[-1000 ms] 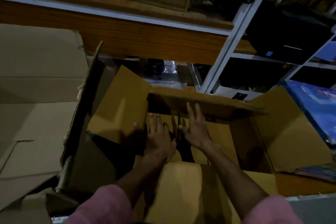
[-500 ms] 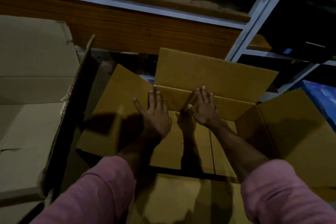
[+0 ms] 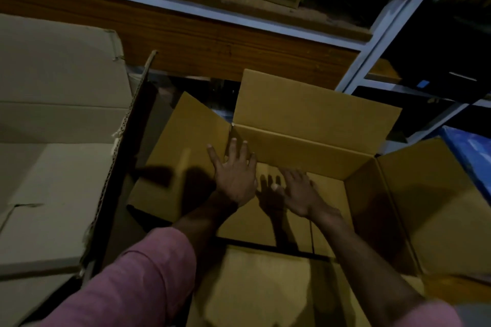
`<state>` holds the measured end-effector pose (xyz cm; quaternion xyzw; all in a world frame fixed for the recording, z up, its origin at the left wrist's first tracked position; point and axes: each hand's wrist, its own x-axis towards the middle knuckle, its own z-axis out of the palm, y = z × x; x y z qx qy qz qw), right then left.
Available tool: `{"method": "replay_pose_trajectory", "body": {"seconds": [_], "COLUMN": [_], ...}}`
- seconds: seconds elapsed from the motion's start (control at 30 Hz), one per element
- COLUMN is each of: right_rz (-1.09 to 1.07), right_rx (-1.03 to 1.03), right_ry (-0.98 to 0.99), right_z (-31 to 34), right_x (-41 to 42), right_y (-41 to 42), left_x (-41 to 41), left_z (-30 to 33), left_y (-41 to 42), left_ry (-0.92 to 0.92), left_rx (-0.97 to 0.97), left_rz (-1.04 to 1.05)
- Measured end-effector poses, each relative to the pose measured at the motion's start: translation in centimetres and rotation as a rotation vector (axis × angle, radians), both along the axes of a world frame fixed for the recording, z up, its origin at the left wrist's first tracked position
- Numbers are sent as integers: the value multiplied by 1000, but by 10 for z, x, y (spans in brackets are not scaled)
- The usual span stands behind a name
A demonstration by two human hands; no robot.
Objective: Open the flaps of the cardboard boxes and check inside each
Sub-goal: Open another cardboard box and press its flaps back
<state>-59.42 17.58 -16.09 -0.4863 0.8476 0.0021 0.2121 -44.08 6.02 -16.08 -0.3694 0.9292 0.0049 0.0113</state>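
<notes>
I had the cardboard box [image 3: 305,156] in front of me with all four flaps open. The far flap [image 3: 316,109] stood upright, the left flap [image 3: 186,156] lay out to the left and the right flap [image 3: 435,210] out to the right; the near flap [image 3: 260,287] folded down toward me. Inside I only saw the bare cardboard floor with a seam down the middle, partly in shadow.

My left hand [image 3: 235,178] was at the box's far-left inner corner, fingers straight and spread, palm down, fingertips against the far wall near where the left flap hinged. It gripped nothing. My right hand [image 3: 300,191] was lower inside the box, close to the middle of the floor, fingers also spread and flat, holding nothing. I couldn't tell if it touched the floor or hovered just above it. The hands were near each other but apart. A pink sleeve [image 3: 138,279] covered my left upper arm.

A second, paler cardboard box [image 3: 61,141] sat just beside the first on its left, its own tall flap [image 3: 127,146] standing edge-on between the two. Behind both ran a wooden shelf front [image 3: 212,40] with a white metal rack [image 3: 372,42] rising on the right. A blue object [image 3: 473,154] showed at the right edge, past the right flap; too dim to identify
</notes>
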Motion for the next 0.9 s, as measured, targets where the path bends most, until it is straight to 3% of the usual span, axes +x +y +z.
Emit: {"method": "replay_pose_trajectory", "body": {"seconds": [0.2,0.37,0.5,0.73,0.9], "right_rz": [-6,-25,11,-336,-490], "right_rx": [-15,-255,-279,-256,-166], "right_ry": [-194,-8,191,326,212], "right_z": [9,8,-11,-23,-26], "right_x": [40,61,67,53,23], "right_y": [79,157,226,290,312], "left_x": [23,63,104,135,137], "left_z": [6,-11,-35,-43,-37], "left_y": [66,129,159,188,182], "left_ry": [57,142,186,173,169], "left_rx": [133,138,84,129,292], "left_rz": [-33,-30,42,291,240]}}
